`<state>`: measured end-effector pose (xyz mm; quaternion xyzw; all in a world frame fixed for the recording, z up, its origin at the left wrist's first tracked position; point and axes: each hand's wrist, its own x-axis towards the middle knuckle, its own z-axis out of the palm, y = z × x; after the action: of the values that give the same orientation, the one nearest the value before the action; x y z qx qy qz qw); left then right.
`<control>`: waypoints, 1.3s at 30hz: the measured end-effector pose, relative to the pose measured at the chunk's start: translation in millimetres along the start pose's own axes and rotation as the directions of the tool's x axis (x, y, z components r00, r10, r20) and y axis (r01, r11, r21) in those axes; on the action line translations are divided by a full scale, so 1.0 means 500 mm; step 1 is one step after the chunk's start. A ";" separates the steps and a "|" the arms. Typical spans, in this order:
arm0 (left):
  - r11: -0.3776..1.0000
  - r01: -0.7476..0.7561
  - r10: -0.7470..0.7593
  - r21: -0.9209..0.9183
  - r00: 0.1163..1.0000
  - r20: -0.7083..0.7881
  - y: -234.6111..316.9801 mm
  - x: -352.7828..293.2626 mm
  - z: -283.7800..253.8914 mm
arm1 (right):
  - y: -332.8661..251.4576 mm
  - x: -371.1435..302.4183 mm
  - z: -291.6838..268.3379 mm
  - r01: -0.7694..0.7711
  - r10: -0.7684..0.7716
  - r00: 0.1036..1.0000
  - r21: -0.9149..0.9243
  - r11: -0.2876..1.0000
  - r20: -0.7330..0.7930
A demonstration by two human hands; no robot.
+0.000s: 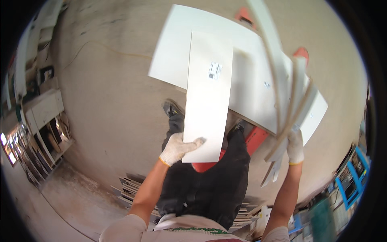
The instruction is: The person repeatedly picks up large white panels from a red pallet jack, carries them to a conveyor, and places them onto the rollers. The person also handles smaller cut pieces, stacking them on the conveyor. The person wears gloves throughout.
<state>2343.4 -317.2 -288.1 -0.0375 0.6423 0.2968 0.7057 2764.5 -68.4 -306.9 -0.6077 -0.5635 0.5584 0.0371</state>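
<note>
Panel (pixel 207 105), white, oblong: just above centre, long axis near 12 o'clock, small label (pixel 215 70) toward its far end; far part overlies the sheet in view, contact cannot be told.
Left hand (pixel 177 148), gloved: at 7 o'clock near centre, grasping the panel's near left edge, thumb on top.
Right hand (pixel 295 145), gloved: between 3 and 4 o'clock, clasping several strips (pixel 300 101), pale, fanned, blurred.
Sheet (pixel 171 48), white, large: from 12 to 3 o'clock, beyond the hands; red stand (pixel 254 140) showing at its near edge.
Rack (pixel 56 103): at 9 o'clock; open bay, containing thin boards (pixel 38 152) upright or leaning, count unclear.
Frame (pixel 350 177), blue, partitioned: near 4 o'clock; dark contents behind its bars, too small to identify.
Slats (pixel 131 190): at 7 o'clock, thin, piled beside the legs.
Cord (pixel 117 51), yellowish: at 10 o'clock, on the floor (pixel 109 101).
</note>
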 end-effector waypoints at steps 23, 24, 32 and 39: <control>0.762 -0.647 0.502 0.037 0.553 -0.666 0.214 -0.909 -1.257 | -1.421 -0.106 1.078 0.751 -0.715 0.657 -0.131 0.647 0.240; 0.786 -0.614 0.480 0.075 0.528 -0.701 0.243 -0.914 -1.322 | -1.480 -0.090 1.140 0.744 -0.706 0.656 -0.074 0.664 0.266; 0.540 -0.835 0.409 -0.106 0.370 -0.834 0.464 -1.043 -1.762 | -1.975 -0.104 1.663 0.620 -0.551 0.698 0.000 0.785 0.458; 0.447 -0.888 0.366 -0.107 0.291 -0.884 0.610 -1.018 -2.253 | -2.362 -0.101 2.101 0.613 -0.504 0.681 -0.037 0.789 0.531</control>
<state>1205.7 -744.4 90.7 -0.1002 0.6943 0.7031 0.1164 1260.9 -291.1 129.1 -0.2416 -0.7686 0.5924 -0.0038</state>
